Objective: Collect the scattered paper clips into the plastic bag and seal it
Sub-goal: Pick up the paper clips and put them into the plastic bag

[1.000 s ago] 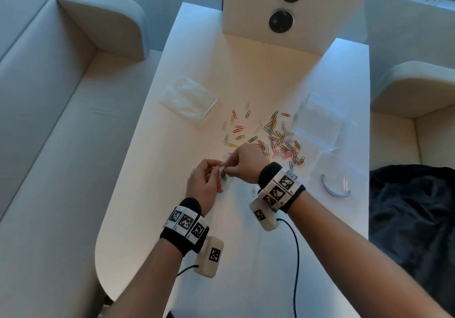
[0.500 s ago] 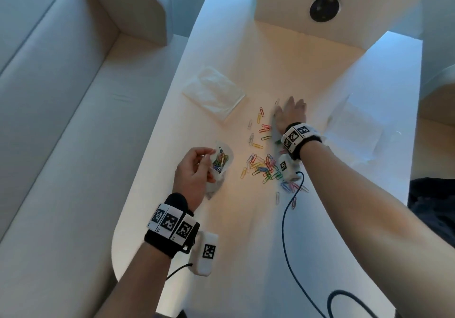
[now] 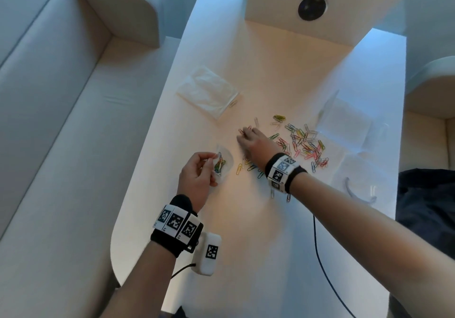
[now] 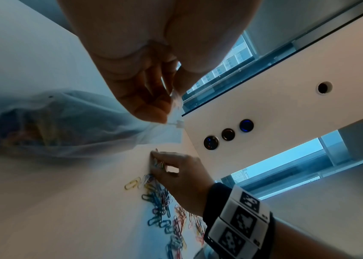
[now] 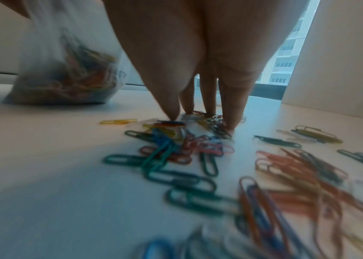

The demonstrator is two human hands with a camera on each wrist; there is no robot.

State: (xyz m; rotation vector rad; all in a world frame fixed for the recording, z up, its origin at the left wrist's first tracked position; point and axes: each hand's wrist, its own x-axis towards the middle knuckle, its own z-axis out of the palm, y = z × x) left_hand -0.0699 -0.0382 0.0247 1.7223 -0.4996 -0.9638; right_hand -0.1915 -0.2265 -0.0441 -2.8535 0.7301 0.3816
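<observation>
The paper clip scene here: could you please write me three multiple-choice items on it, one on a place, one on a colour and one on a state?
1. Where does the plastic bag stand?
A. on the sofa
B. on the table, under the left hand
C. on the dark cloth

2. What colour is the lone clip lying nearest the bag?
A. yellow
B. black
C. silver

3. What is the right hand doing?
A. sealing the bag
B. hanging idle off the table
C. fingertips down among loose paper clips

Answers:
1 B, the head view shows the left hand's grip on its top edge.
2 A, it shows yellow in head and wrist views.
3 C, the right wrist view shows its fingertips on the clips.
</observation>
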